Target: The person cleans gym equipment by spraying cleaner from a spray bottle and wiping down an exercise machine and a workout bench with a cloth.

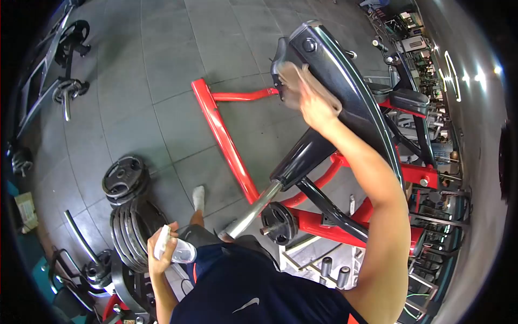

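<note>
My left hand (161, 251) is wrapped round a clear spray bottle (183, 252) with a white top, low at the left beside my dark shirt. Stretched out ahead, my right hand (317, 108) presses a brownish cloth (291, 81) against the black padded part (345, 75) of a gym machine. Motion blurs the cloth and the fingers, and the cloth's edge shows on both sides of the hand. A black cylinder with a bare metal bar (251, 210) slants down from the machine towards my lap.
A red floor frame (224, 140) of the machine lies ahead. A black weight plate (279, 223) sits on its near side. Several plates (129, 232) stand racked at the left, with more equipment (67, 92) beyond. Other machines line the right side.
</note>
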Motion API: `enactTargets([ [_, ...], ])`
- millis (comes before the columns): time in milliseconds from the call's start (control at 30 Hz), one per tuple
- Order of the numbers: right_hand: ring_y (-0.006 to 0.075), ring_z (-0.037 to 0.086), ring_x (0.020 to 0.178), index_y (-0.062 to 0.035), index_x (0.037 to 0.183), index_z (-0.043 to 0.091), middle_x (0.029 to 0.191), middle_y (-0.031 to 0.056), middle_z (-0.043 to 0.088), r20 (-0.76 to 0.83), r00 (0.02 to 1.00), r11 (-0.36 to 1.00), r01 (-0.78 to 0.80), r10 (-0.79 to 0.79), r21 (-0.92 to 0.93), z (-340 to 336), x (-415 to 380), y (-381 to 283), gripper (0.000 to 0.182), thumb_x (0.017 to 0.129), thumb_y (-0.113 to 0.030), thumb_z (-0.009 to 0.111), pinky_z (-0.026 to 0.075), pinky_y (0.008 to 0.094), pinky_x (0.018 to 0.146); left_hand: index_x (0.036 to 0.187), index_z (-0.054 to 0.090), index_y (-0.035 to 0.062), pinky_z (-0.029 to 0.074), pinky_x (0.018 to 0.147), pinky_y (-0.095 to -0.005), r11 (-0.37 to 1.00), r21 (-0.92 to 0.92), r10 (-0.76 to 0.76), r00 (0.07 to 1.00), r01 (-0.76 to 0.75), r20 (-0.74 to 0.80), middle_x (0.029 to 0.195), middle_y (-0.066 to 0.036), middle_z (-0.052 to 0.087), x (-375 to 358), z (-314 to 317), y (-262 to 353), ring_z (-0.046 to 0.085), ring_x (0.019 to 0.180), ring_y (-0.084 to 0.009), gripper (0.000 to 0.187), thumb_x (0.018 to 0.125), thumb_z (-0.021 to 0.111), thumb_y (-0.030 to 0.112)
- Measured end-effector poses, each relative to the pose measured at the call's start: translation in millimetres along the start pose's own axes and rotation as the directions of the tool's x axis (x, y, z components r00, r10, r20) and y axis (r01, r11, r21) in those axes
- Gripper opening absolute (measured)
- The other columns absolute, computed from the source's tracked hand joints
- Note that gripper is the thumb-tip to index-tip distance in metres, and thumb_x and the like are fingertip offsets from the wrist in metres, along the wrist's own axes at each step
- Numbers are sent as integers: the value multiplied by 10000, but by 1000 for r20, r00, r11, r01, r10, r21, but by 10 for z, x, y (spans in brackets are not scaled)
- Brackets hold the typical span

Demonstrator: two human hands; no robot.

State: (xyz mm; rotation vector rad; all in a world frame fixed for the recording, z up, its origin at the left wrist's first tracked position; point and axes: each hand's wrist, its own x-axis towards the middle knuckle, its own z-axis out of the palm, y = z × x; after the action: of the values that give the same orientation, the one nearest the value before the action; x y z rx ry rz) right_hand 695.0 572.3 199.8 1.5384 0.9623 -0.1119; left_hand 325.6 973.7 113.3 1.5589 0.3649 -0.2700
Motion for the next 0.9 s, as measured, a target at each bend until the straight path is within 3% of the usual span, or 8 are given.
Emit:
enactTargets([
  [300,424,571,1198,40,1128,691,1184,239,671,340,936,580,-327,90,746,198,181,-2877,465,992,-345,469,293,553,1142,920,663,-94,506,847,-367,999,-38,-28,993,33,112,1129,-228,684,135,-16,45,658,985,-257,277,846,669,172],
  [467,373,614,1135,44,1202,635,1197,220,664,363,840,-462,-156,403,873,-458,-831,-3586,451,1003,-349,537,460,433,1019,1001,666,-103,508,858,-346,997,71,-51,985,40,162,1117,-204,686,217,-118,46,649,968,-223,308,856,674,169],
  [533,324,619,1144,16,1190,656,1204,178,674,788,616,-884,-366,4,291,-633,-1125,-3505,455,1022,-384,520,455,434,1024,1021,667,-103,510,856,-341,995,90,-56,977,38,207,1111,-193,688,306,-64,71,648,967,-214,315,865,677,171],
  [567,300,622,1148,2,1184,667,1207,158,679,841,473,-928,-362,-264,-88,-701,-1254,-3481,458,1031,-401,511,452,435,1026,1030,667,-103,510,855,-338,995,99,-56,972,34,230,1109,-188,689,370,-32,97,647,966,-210,319,869,678,171],
  [633,242,648,1061,-20,1217,652,1187,125,679,975,153,-892,399,-164,-212,-603,-1533,-3755,495,1029,-457,513,496,418,962,1058,670,-97,507,828,-318,996,93,-24,958,-3,286,1095,-171,693,494,52,168,645,931,-187,320,880,676,169],
  [700,231,653,1040,-14,1262,615,1188,133,674,971,194,-674,700,-141,-237,-826,-1964,-2542,492,1024,-437,529,511,419,933,1089,669,-94,504,813,-307,991,131,-17,944,-28,331,1083,-163,695,614,122,246,641,906,-173,337,882,675,172],
  [800,275,603,1169,15,1265,590,1243,143,645,897,30,-878,223,440,423,-670,-2385,-1984,449,1017,-357,545,462,472,1026,1149,664,-82,502,809,-302,984,164,-5,916,-66,402,1064,-150,700,738,280,371,627,883,-161,385,883,680,197],
  [900,372,562,1215,47,1294,554,1266,212,618,614,184,-495,-439,768,750,-359,-1836,-1867,396,1015,-234,531,393,471,1082,1162,665,-80,503,823,-312,975,201,-12,888,-90,459,1072,-157,701,762,382,482,629,914,-174,409,887,680,221],
])
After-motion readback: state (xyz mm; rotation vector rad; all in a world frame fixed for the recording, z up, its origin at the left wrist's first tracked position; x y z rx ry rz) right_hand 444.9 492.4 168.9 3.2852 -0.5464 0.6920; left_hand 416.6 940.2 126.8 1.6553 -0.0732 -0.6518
